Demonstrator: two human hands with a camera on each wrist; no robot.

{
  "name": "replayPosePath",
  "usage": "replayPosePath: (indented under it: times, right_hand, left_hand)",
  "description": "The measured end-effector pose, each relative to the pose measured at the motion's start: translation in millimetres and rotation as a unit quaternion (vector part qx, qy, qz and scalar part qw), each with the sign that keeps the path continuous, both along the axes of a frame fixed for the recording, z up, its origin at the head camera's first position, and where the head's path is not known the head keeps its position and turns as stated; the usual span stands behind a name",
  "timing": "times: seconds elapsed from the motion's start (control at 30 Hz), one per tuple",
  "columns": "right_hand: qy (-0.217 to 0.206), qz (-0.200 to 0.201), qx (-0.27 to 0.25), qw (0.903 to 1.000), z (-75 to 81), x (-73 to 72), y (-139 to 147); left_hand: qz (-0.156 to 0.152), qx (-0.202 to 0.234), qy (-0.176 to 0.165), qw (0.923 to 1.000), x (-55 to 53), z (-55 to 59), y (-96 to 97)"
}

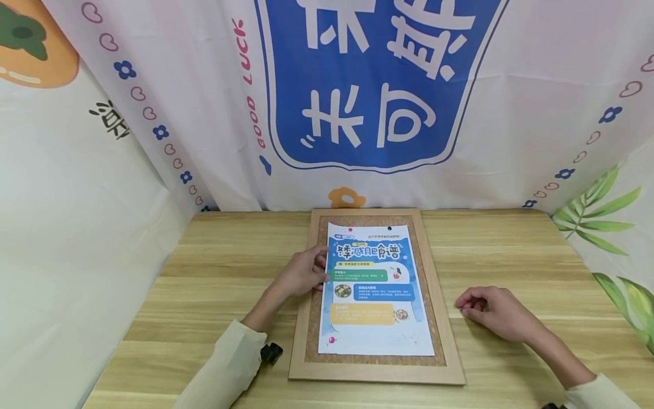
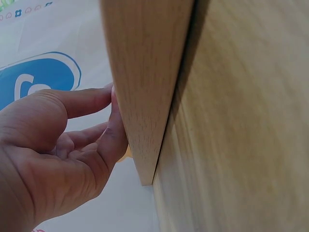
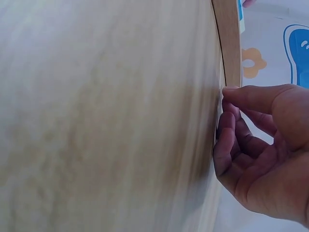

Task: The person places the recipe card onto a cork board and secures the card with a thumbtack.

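A printed sheet (image 1: 375, 335) in blue and white lies on a wood-framed cork board (image 1: 441, 349). A pink pushpin (image 1: 350, 229) and a black pushpin (image 1: 389, 228) show at its top edge, and another pink pushpin (image 1: 332, 339) at lower left. My left hand (image 1: 305, 271) reaches over the frame's left side, its thumb and index fingertips touching the sheet's left edge. Right of the board, my right hand (image 1: 498, 312) hovers close over the table, thumb and index finger pinching a small purple-blue thing (image 1: 463, 311); its shape is mostly hidden by the fingertips.
The board lies on a wood-grain table (image 1: 225, 272), its far end near the table's back edge. Behind hangs a printed curtain (image 1: 219, 113) with blue and white lettering. White cloth (image 1: 76, 227) hangs at the left side.
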State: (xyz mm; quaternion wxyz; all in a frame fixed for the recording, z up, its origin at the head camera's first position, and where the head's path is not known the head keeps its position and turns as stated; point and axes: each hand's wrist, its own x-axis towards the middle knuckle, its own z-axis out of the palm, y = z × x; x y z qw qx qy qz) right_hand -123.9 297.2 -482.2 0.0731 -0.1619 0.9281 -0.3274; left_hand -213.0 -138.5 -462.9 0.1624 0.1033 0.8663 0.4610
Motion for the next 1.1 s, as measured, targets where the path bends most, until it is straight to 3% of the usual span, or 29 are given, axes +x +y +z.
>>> replayPosePath:
  times: [0.37, 1.1]
  right_hand:
    - [-0.032, 0.016, -0.027, 0.9990, 2.9, 5.1, -4]
    - [-0.051, 0.053, -0.086, 0.9935, 10.6, 16.8, -17]
  left_hand:
    - [0.001, -0.006, 0.000, 1.0000, 0.1, 3.1, 0.5]
    - [0.003, -0.005, -0.004, 1.0000, 0.7, 2.4, 1.4]
